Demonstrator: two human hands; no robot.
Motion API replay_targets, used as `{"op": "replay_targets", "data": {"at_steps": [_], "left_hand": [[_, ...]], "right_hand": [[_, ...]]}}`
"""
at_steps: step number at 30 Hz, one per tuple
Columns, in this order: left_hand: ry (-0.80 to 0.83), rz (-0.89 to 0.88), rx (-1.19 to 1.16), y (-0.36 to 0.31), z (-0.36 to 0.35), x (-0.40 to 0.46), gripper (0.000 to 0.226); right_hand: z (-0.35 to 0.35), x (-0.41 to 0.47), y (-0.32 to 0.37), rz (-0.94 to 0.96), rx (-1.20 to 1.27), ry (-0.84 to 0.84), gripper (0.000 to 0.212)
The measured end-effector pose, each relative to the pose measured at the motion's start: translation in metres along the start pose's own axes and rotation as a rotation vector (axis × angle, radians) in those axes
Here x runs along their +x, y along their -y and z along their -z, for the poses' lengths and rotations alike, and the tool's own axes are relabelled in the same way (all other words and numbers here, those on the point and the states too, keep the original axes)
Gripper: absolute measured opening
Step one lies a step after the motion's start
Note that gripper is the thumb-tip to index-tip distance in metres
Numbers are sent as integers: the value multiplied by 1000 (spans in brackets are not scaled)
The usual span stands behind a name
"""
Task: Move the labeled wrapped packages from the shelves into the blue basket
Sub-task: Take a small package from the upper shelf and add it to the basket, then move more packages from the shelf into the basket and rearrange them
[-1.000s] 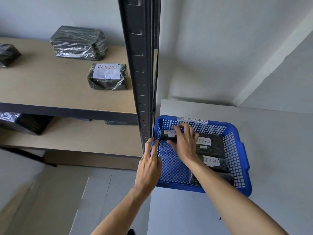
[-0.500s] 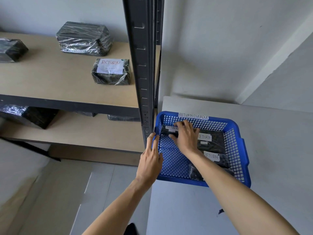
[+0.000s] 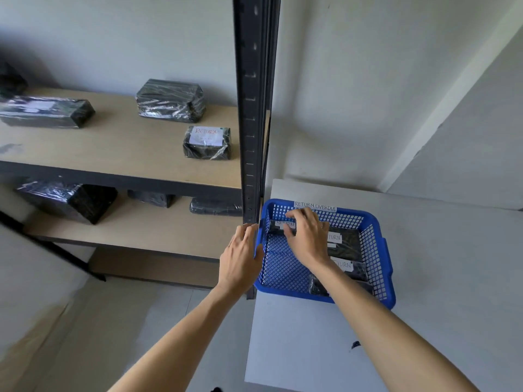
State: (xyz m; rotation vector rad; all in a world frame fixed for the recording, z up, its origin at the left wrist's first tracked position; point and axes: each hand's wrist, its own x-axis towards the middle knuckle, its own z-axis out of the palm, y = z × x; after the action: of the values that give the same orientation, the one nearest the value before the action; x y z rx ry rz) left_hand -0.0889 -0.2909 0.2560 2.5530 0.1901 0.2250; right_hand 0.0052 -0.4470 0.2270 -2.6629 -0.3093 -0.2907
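Note:
The blue basket (image 3: 380, 250), tagged "RETURN OVERDUE", stands on a grey table beside the shelf post. My left hand (image 3: 240, 258) grips its left rim. My right hand (image 3: 307, 239) is inside the basket, fingers curled over a black wrapped package (image 3: 278, 228) with a RETURN label in the back left corner. Two more labeled packages (image 3: 346, 244) (image 3: 355, 271) lie in the basket's right half. On the upper shelf sits a small labeled package (image 3: 207, 143) near the post, and a long package with a white label (image 3: 46, 112) lies at the left.
A larger wrapped package with no visible label (image 3: 171, 101) sits at the back of the upper shelf (image 3: 121, 154). Three dark packages (image 3: 68, 200) (image 3: 151, 198) (image 3: 215, 207) lie on the lower shelf. The black shelf post (image 3: 252, 108) rises just left of the basket. The grey table (image 3: 441, 278) extends to the right.
Both hands stay where they were, left on the rim and right on the package. My view has swung left, so more of the shelf and the long package show.

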Motion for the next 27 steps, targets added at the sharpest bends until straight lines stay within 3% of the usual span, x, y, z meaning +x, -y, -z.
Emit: {"op": "replay_targets", "data": {"at_steps": [11, 27], "left_hand": [[-153, 45, 22, 23, 103, 3, 51], [-360, 170, 108, 129, 253, 18, 52]], "right_hand": [[64, -21, 82, 186, 81, -46, 24], [44, 28, 262, 493, 105, -30, 31]]}}
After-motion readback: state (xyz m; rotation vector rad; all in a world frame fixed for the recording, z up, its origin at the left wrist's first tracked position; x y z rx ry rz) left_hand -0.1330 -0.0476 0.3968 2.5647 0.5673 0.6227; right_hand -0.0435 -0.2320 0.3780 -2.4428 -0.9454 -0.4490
